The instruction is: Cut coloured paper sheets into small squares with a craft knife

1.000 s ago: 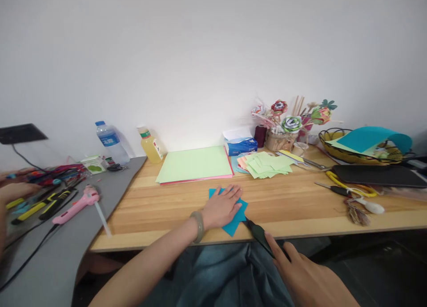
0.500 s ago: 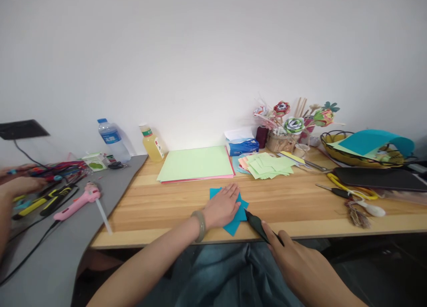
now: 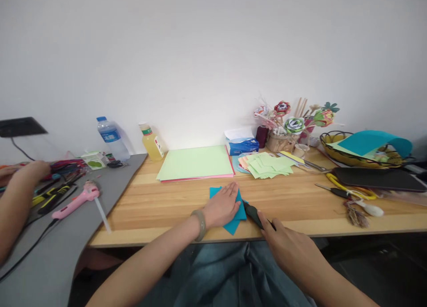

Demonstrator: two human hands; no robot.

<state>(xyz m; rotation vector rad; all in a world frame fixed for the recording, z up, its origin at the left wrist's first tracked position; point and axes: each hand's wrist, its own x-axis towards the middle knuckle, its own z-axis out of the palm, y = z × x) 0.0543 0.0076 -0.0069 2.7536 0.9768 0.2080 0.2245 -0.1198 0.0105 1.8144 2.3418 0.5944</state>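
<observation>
My left hand [image 3: 223,205] lies flat with its fingers out, on several small blue paper squares [image 3: 232,227] stacked askew near the table's front edge. A greenish bangle circles that wrist. In my right hand [image 3: 280,240] are dark-handled scissors [image 3: 254,215], gripped by the handles and pointing up and left. Their tip meets the right edge of the blue paper, beside my left fingertips. How far the blades reach over or under the paper is hidden.
Behind lie large green sheets [image 3: 196,162] and a pile of small green papers [image 3: 270,165]. A juice bottle [image 3: 152,145] stands at the back left. On the grey side table are a pink glue gun [image 3: 76,202] and another person's hand [image 3: 31,173]. At right lies a black-handled awl [image 3: 338,192].
My right hand has moved slightly left and up, bringing the scissors' tip further in against the blue paper. My left hand stays put. The other person's hand has shifted right.
</observation>
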